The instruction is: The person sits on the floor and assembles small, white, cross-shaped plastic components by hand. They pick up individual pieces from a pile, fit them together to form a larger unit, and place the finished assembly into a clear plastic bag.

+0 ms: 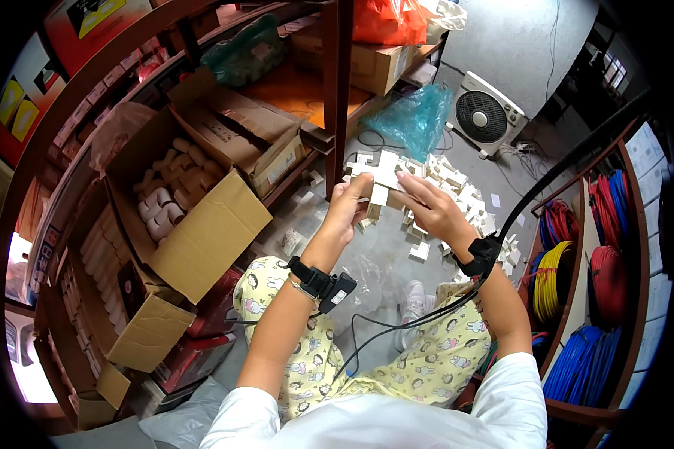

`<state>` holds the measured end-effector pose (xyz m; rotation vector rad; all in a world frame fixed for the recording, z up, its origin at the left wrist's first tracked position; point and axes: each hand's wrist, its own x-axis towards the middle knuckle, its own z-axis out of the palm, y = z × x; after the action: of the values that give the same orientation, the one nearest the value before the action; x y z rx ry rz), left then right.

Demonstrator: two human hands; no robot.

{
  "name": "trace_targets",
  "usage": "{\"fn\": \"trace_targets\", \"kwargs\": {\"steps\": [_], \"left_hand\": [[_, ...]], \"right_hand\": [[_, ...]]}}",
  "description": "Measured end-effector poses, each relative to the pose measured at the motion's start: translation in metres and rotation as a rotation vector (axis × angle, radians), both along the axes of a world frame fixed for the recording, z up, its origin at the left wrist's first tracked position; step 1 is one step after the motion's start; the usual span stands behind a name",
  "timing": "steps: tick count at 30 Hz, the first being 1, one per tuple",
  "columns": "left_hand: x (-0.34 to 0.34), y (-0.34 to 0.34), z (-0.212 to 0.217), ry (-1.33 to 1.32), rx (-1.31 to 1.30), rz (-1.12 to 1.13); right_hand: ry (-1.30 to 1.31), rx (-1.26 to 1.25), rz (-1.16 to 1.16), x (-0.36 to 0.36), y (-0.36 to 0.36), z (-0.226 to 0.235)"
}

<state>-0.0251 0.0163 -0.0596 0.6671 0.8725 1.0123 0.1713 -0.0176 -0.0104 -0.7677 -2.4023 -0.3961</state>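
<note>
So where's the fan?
The fan is toward the upper right of the head view, just right of the teal bag, beyond the white pile.

Pale cylindrical pieces [158, 213] in open brown cardboard box [216, 236] at left, small white rectangular pieces [460, 198] on grey floor [532, 170] ahead, teal plastic bag [410, 118] and white square fan [487, 116] behind them, round yellow cable coil [548, 280] on brown rack [588, 411] at right

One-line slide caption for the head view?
Left hand and right hand hold white pieces between them before a heap of similar ones, a fan beyond.
</note>
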Motion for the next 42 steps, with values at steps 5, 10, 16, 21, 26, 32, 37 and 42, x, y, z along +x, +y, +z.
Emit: {"fn": "trace_targets", "kwargs": {"steps": [5,10,16,21,26,32,37,42], "left_hand": [[0.002,-0.003,0.011,-0.050,0.000,-0.078],[0.004,0.002,0.010,-0.038,0.043,-0.056],[0.012,-0.002,0.005,-0.059,0.095,0.009],[0.011,-0.001,0.000,-0.048,0.067,0.018],[0.011,0.000,-0.002,-0.022,0.050,0.016],[0.013,0.000,-0.003,0.006,0.052,0.025],[0.014,-0.003,-0.003,0.031,0.074,-0.006],[0.020,-0.003,-0.006,0.000,0.085,-0.042]], "right_hand": [[0.429,-0.183,0.037,-0.002,0.001,-0.005],[0.792,-0.519,0.001,-0.004,0.006,-0.014],[1.063,-1.084,0.034,0.007,0.010,-0.024],[1.281,-1.476,0.039,0.004,0.005,-0.018],[1.327,-1.743,-0.015,0.000,0.002,-0.005],[1.320,-1.858,0.296,0.014,0.002,-0.017],[1.430,-1.794,0.087,0.003,-0.002,-0.013],[1.429,-1.637,0.055,0.012,0.006,-0.031]]}}
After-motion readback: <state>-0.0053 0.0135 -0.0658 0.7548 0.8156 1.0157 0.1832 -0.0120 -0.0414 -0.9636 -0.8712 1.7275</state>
